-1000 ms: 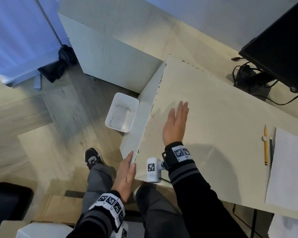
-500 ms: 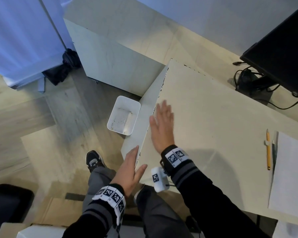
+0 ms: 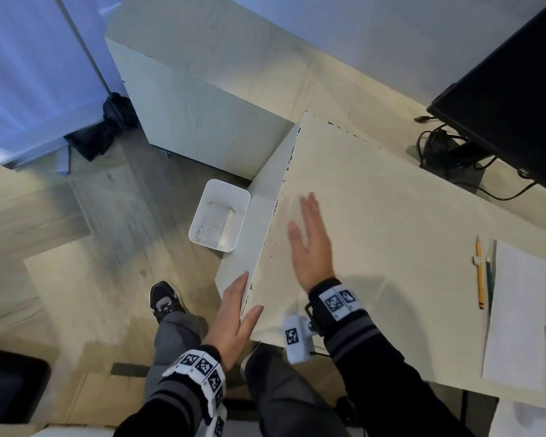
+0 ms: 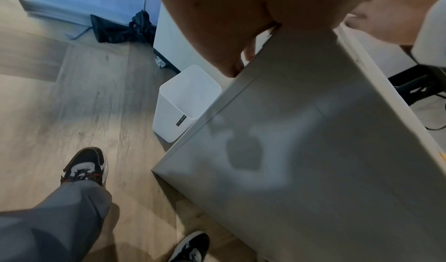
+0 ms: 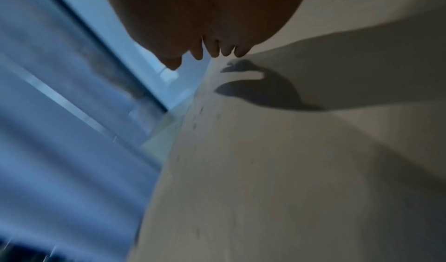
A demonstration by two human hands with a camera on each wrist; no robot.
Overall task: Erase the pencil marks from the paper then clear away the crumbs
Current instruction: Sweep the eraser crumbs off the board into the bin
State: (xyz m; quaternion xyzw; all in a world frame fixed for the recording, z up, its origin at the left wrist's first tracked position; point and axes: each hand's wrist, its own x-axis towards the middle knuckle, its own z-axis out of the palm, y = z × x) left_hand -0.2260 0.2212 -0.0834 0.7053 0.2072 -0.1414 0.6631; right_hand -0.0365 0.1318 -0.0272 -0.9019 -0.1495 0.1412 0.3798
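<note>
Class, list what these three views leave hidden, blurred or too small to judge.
- Paper, head view: pencil marks too small to see.
- Right hand, head view: motion blur hides whether it touches the desk.
- Bin, head view: specks inside too small to identify.
- Left hand, left wrist view: fingertips cut off by the desk's side panel.

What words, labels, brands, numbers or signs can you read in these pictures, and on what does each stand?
No text can be read.
White bin: a small dark label near its lower corner, too small and blurred to read.
Wristbands: black-and-white square code markers, patterns, not words.
Paper: a faint mark at its edge, illegible.
</note>
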